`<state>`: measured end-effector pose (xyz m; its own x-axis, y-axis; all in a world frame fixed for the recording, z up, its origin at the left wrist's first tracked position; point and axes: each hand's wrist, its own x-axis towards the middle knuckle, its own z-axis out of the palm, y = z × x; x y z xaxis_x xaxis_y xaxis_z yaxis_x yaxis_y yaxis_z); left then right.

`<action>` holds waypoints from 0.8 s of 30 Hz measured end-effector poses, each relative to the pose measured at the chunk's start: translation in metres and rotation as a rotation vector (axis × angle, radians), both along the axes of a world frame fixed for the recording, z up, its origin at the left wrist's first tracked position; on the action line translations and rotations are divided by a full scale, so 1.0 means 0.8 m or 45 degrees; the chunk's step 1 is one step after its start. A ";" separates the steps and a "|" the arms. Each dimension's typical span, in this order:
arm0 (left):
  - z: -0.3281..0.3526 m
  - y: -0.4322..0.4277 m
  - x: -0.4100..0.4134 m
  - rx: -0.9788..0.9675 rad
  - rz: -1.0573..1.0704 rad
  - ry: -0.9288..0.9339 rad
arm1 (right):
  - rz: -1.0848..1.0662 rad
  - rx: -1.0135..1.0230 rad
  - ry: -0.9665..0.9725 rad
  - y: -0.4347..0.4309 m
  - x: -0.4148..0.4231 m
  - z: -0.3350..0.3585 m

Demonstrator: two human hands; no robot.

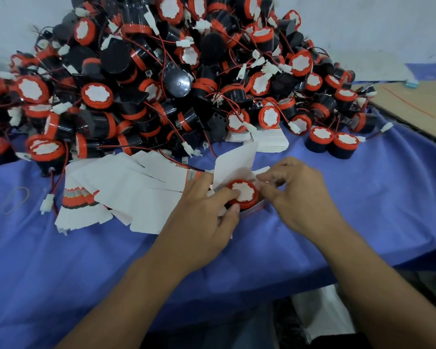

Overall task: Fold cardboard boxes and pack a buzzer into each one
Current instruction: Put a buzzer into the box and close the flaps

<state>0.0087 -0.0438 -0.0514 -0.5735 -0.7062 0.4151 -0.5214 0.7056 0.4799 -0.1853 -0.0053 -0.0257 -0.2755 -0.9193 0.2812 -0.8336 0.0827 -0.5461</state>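
Observation:
A buzzer [243, 193] with a black body, an orange rim and a white centre sits inside a partly folded white cardboard box [233, 163] on the blue cloth. My left hand [207, 210] grips the box and the buzzer from the left, thumb on the buzzer's rim. My right hand [295, 192] pinches the box's right flap beside the buzzer with curled fingers. The box's tall flap stands upright behind the buzzer. A fan of flat white box blanks [121, 190] lies to the left of my hands.
A large heap of buzzers [161, 71] with red wires and white plugs fills the back of the table. Two buzzers [332, 144] stand apart at the right. A stack of white blanks [269, 139] lies under the heap's edge. A brown board [418, 107] lies far right.

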 end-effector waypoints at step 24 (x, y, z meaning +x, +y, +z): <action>-0.009 0.007 -0.005 -0.121 0.224 0.732 | 0.252 0.196 0.143 0.010 0.013 -0.009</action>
<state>0.0047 -0.0381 -0.0583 -0.1167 -0.7149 0.6894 -0.3099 0.6857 0.6586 -0.1751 0.0028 -0.0330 -0.0612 -0.9864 0.1524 -0.8966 -0.0128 -0.4426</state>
